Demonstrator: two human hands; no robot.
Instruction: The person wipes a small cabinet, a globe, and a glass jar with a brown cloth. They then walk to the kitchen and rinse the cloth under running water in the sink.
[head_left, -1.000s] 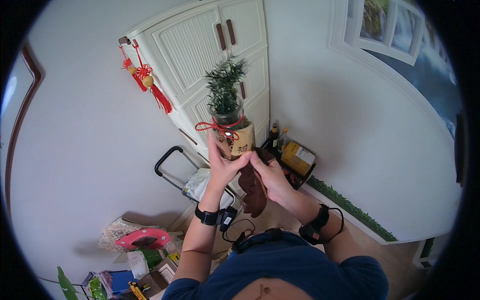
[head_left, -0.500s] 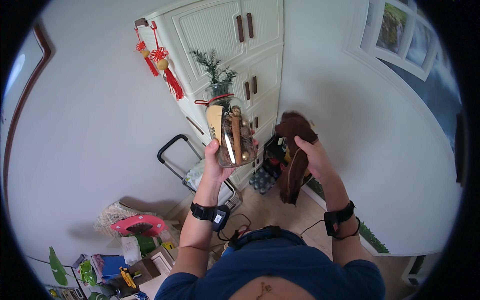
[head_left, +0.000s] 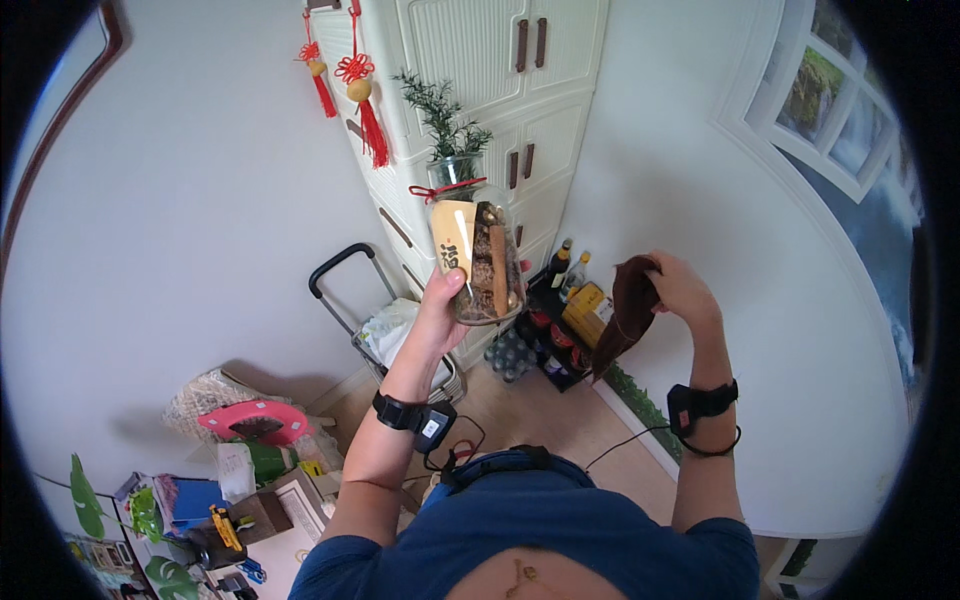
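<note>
In front of the cabinet, my left hand is closed round the lower part of a clear glass jar. Green sprigs stick up from its neck, and a red cord is tied below the rim. Pine cones, a brown stick and a tan paper tag show at the jar's body. To the right, my right hand pinches the top of a dark brown cloth, which hangs down folded from the fingers. The jar and the cloth are apart.
A white cabinet stands ahead, with red tassel ornaments at its side. Below are a low black shelf with bottles and packages, and a folding trolley carrying a white bag. A cluttered table is at lower left.
My right hand has moved right and up and now holds the cloth by its top, so it hangs narrower. The jar has turned slightly, showing more of its tag. The view has shifted.
</note>
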